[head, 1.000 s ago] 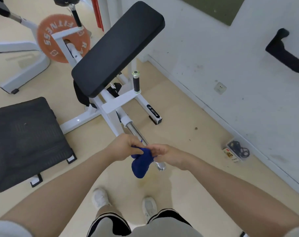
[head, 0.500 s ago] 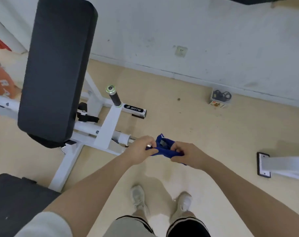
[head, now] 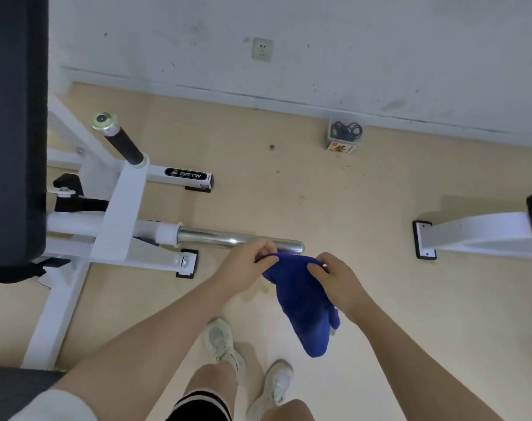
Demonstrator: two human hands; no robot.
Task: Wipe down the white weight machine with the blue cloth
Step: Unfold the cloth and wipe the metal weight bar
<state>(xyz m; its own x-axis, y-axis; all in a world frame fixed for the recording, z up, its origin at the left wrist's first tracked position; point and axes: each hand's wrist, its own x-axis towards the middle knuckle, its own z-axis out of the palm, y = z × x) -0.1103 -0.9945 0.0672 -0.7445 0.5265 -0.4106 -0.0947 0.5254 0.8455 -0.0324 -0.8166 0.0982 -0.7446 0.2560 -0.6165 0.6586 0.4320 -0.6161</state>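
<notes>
Now unfolded, blue cloth [head: 301,302] hangs pinched by left hand [head: 246,268] and right hand [head: 334,278]

We see a fuzzy blue cloth [head: 301,305], a glossy chrome metal bar [head: 225,239], a smooth white painted metal frame [head: 118,214], a matt black pad [head: 14,132].

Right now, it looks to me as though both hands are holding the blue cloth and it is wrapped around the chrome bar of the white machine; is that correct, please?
Not quite. Both the left hand and the right hand do pinch the blue cloth, but the head view shows it hanging free in front of the chrome bar, not wrapped around it.
</notes>
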